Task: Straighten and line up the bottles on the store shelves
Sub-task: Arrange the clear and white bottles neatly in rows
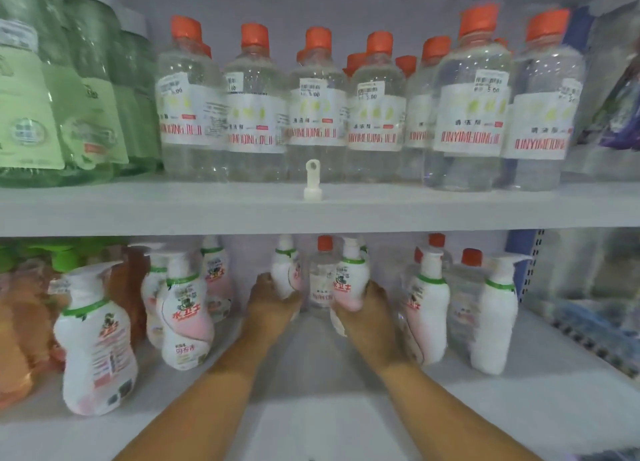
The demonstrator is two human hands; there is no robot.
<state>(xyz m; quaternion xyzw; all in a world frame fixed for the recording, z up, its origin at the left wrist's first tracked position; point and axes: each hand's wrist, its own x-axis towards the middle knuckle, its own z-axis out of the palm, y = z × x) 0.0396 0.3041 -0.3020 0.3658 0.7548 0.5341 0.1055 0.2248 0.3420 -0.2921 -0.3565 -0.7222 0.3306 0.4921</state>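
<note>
Orange-capped clear bottle (pixel 322 280) between held bottles

Upper shelf (pixel 138 211): clear bottles (pixel 318 114) with orange caps, green bottles (pixel 52 114), a loose white pump head (pixel 313 180).
Lower shelf (pixel 346 426): white pump bottles (pixel 95 349), orange bottles (pixel 17 322).

Clear orange-capped bottles (pixel 374 110) upright, rowed across frame top; white-pink pump bottles (pixel 187 308) scattered, some tilted, lower shelf.

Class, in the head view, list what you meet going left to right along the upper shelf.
Green bottles → row of clear bottles with orange caps, a loose white pump head lying on the shelf edge before them → purple packets.
</note>
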